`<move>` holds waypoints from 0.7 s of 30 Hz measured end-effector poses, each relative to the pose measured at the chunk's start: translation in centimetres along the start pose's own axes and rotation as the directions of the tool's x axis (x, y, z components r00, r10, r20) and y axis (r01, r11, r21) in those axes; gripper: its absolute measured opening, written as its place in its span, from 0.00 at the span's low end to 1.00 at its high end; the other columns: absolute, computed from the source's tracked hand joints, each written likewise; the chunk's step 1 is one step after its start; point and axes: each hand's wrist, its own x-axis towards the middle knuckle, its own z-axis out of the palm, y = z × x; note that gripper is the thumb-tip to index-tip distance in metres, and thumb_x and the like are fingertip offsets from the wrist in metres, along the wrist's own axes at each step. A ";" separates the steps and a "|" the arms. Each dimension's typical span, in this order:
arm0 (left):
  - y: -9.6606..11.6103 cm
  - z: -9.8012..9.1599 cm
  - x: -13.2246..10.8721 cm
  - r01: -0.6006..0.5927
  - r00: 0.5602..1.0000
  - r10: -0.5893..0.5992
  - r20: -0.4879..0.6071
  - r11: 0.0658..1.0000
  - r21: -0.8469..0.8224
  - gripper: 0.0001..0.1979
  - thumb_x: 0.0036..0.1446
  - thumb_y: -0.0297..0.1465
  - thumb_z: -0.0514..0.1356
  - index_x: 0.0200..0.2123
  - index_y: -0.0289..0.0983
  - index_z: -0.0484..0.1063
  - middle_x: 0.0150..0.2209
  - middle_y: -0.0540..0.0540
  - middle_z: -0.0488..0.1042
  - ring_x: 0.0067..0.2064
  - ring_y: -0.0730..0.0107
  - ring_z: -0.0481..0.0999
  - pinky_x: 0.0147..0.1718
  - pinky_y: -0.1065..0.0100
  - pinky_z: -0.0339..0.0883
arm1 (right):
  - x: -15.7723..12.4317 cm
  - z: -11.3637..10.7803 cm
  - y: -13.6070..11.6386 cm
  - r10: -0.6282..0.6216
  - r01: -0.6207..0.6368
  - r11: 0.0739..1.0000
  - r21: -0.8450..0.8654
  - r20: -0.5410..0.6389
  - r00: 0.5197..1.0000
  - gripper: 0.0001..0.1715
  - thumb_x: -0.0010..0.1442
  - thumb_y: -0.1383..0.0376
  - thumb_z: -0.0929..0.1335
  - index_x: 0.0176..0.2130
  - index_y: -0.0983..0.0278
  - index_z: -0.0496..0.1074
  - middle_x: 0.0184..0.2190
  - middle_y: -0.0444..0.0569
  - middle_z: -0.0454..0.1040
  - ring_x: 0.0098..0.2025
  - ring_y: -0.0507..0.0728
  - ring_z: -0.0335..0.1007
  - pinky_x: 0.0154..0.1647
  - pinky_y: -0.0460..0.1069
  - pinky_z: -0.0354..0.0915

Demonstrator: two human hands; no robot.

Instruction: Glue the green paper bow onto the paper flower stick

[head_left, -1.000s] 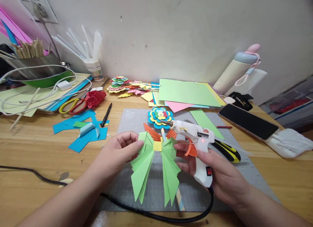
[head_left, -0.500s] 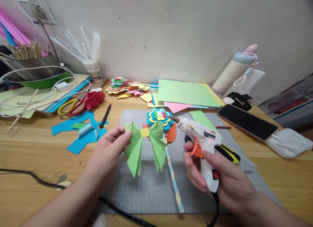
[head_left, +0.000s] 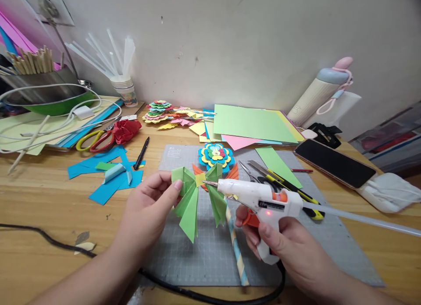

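Hands in tight grips: left hand point(head_left: 149, 204) on 1 green paper bow point(head_left: 190, 207), right hand point(head_left: 286, 248) around 1 glue gun point(head_left: 256, 198).

Left, bow point(head_left: 192, 195) — right, glue gun point(head_left: 259, 200) — mat point(head_left: 204, 261) beneath

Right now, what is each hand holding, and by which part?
The left hand pinches the paper bow by its left wing. The right hand holds the glue gun by its handle, a finger on the trigger.
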 end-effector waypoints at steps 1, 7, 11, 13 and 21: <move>-0.1 0.0 0.0 -0.005 1.000 0.005 0.005 1.000 -0.002 0.08 0.52 0.37 0.64 0.32 0.39 0.73 0.27 0.52 0.72 0.28 0.75 0.67 0.27 0.75 0.62 | 0.0 0.0 0.1 -0.023 0.022 1.000 -0.020 -0.009 1.000 0.27 0.53 0.43 0.67 0.35 0.63 0.75 0.22 0.44 0.64 0.23 0.51 0.58 0.23 0.46 0.56; -0.1 0.2 -0.1 -0.044 0.999 0.044 0.018 0.999 -0.008 0.06 0.53 0.35 0.64 0.30 0.39 0.73 0.26 0.53 0.72 0.28 0.77 0.68 0.26 0.77 0.63 | -0.1 0.1 0.2 -0.110 0.101 0.983 -0.151 -0.058 0.992 0.27 0.53 0.40 0.65 0.30 0.61 0.73 0.21 0.46 0.65 0.24 0.53 0.60 0.24 0.48 0.59; 0.0 0.2 -0.3 -0.054 0.998 0.054 0.023 0.998 -0.019 0.06 0.53 0.35 0.64 0.30 0.39 0.74 0.26 0.54 0.72 0.27 0.78 0.68 0.26 0.79 0.63 | -0.2 0.1 0.6 -0.086 0.083 0.992 -0.093 -0.030 0.996 0.24 0.55 0.43 0.65 0.34 0.60 0.73 0.23 0.46 0.66 0.25 0.54 0.60 0.25 0.48 0.59; 0.0 0.1 -0.3 -0.051 0.998 0.051 0.020 0.998 -0.022 0.06 0.53 0.35 0.64 0.29 0.39 0.74 0.26 0.54 0.72 0.27 0.79 0.68 0.26 0.79 0.63 | -0.2 0.1 0.8 -0.073 0.071 0.995 -0.069 -0.022 0.997 0.24 0.55 0.43 0.65 0.34 0.60 0.72 0.24 0.45 0.65 0.25 0.53 0.59 0.25 0.48 0.58; -0.2 0.1 -0.2 -0.049 0.999 0.049 0.015 0.999 0.003 0.06 0.54 0.35 0.64 0.30 0.39 0.74 0.27 0.54 0.72 0.28 0.80 0.68 0.26 0.80 0.63 | -0.2 -0.1 1.4 -0.079 0.078 0.994 -0.075 -0.012 0.997 0.24 0.57 0.44 0.65 0.30 0.61 0.69 0.23 0.44 0.63 0.25 0.53 0.57 0.26 0.48 0.57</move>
